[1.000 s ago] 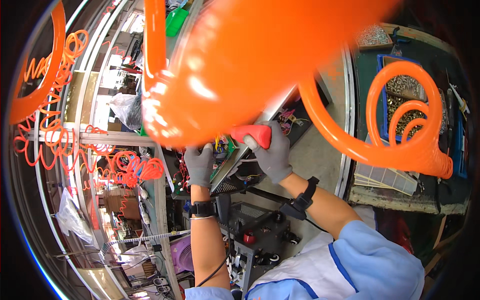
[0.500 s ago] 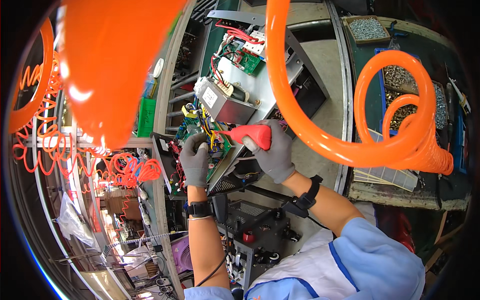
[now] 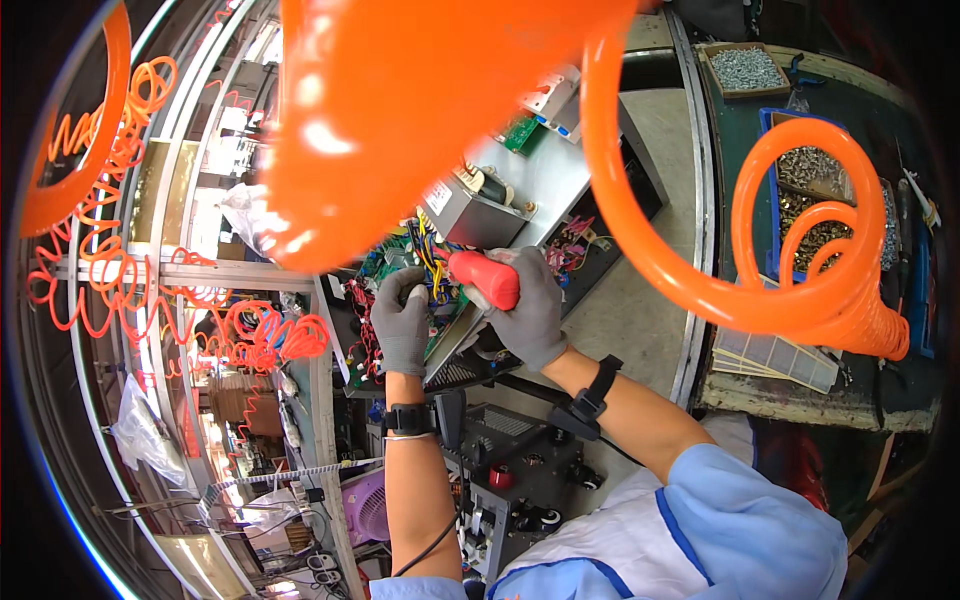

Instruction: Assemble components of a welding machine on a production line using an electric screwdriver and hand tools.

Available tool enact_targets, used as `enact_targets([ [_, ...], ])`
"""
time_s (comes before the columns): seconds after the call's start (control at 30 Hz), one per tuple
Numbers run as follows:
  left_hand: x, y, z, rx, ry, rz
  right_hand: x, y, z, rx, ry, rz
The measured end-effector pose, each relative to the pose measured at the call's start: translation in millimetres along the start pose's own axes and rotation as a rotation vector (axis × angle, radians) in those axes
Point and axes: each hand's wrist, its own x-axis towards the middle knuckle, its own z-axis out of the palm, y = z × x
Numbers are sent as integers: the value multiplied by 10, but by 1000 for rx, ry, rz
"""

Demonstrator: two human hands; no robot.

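Observation:
My right hand (image 3: 530,312), in a grey glove, is closed around a red hand tool (image 3: 484,278) with a narrow tip. The tip points left at a bundle of yellow and blue wires (image 3: 428,252). Just left of it my left hand (image 3: 402,328), also gloved, has its fingers curled in at the wires; whatever they pinch is hidden. Below the wires lies a green circuit board (image 3: 375,264) inside an open machine housing. A silver metal box (image 3: 478,216) stands beyond the hands on a pale metal plate (image 3: 558,165).
A large orange coiled hose (image 3: 680,295) hangs close in front and covers part of the machine. On the right bench are a box of screws (image 3: 742,70) and a blue tray (image 3: 772,215) of small metal parts. A black machine (image 3: 520,470) sits below my arms.
My view has shifted, and the hose now covers more of the machine. The red tool's handle has tilted downward in my right hand. My left hand stays by the wires.

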Motion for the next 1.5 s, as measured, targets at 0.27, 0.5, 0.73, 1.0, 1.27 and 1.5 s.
enact_targets([
  [0.27,-53,130,54,-113,56,77,53,61,-40,-20,9,8],
  [0.5,-17,82,33,70,29,33,33,23,-245,28,58,119],
  [0.73,-204,323,-743,294,15,342,-52,155,-1242,707,34,849],
  [1.0,-567,-253,-1210,379,17,411,-728,427,-1392,359,-234,1142],
  [1.27,-573,-705,-949,85,312,345,-1722,873,-422,-43,-377,672],
  [1.5,-545,-742,-916,0,273,457,-2018,1134,-17,-199,-403,452],
])
